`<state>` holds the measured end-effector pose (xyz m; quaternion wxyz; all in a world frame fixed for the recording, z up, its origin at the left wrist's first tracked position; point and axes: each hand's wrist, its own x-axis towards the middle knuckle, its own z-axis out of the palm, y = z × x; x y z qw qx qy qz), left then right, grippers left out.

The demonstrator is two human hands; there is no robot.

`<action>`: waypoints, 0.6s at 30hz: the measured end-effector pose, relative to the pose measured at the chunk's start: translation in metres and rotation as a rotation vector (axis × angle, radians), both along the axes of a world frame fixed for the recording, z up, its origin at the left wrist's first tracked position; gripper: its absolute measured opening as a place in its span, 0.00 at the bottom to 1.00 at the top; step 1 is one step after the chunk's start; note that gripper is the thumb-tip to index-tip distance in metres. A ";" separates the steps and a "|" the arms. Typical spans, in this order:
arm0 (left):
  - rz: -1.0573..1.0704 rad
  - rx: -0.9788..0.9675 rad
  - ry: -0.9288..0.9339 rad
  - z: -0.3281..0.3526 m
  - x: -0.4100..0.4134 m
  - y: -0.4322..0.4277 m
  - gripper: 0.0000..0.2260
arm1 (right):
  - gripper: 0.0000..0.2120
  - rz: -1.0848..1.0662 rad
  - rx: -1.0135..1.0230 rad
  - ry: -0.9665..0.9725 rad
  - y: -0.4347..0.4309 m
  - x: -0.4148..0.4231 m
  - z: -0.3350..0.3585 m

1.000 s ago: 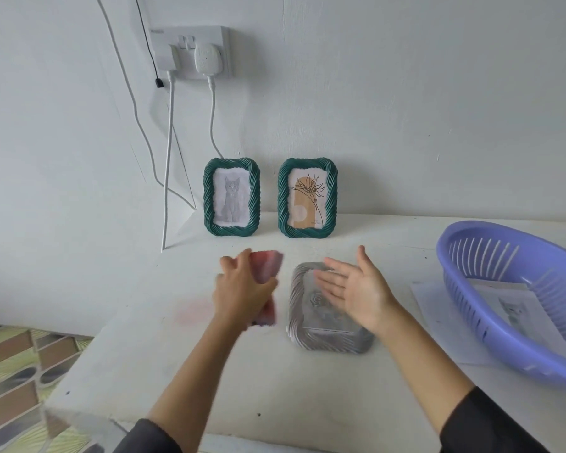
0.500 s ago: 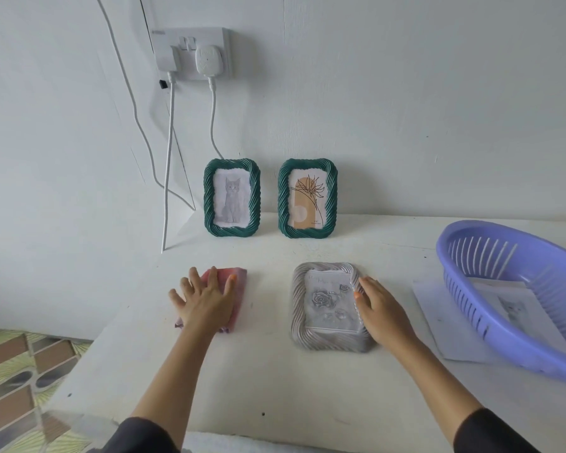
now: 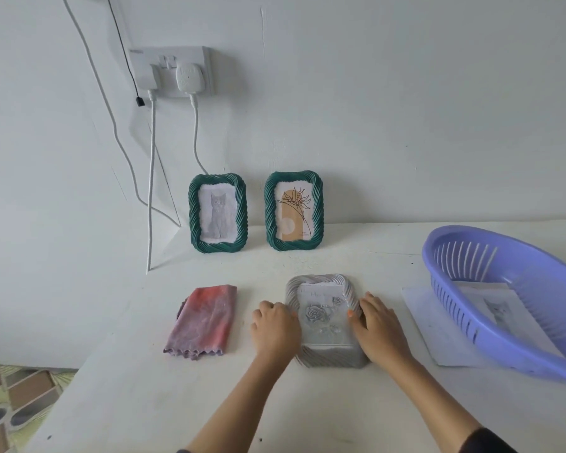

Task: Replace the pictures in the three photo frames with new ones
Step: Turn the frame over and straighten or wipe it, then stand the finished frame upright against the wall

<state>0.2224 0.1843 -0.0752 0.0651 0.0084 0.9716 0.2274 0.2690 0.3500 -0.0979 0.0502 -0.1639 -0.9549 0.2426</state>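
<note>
Both my hands are on the grey frame (image 3: 324,322), which lies flat, picture side up, on the white table (image 3: 138,403) just below the centre of the view; a rose drawing shows in its window. My left hand (image 3: 275,326) has its fingers curled against the frame's left edge, and my right hand (image 3: 381,328) grips the right edge, thumb laid on the twisted rim. So both grip the frame from either side, though I cannot tell how far the fingertips reach under it. Just left of my left hand, not touching it, a folded pink and purple cloth (image 3: 203,322) lies flat. Higher up, in the middle of the view, two green frames stand upright against the wall, side by side and a little apart: the cat frame (image 3: 218,212) on the left and the flower frame (image 3: 293,210) on the right. At the right edge sits a purple basket (image 3: 451,299) with printed sheets (image 3: 500,308) inside, resting partly on a loose white sheet (image 3: 438,331). In the upper left, a wall socket (image 3: 174,71) holds two plugs whose cables hang down.
</note>
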 end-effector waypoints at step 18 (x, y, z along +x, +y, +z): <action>-0.032 1.171 -0.365 0.092 -0.049 0.018 0.09 | 0.09 0.018 -1.152 0.017 0.045 -0.021 0.117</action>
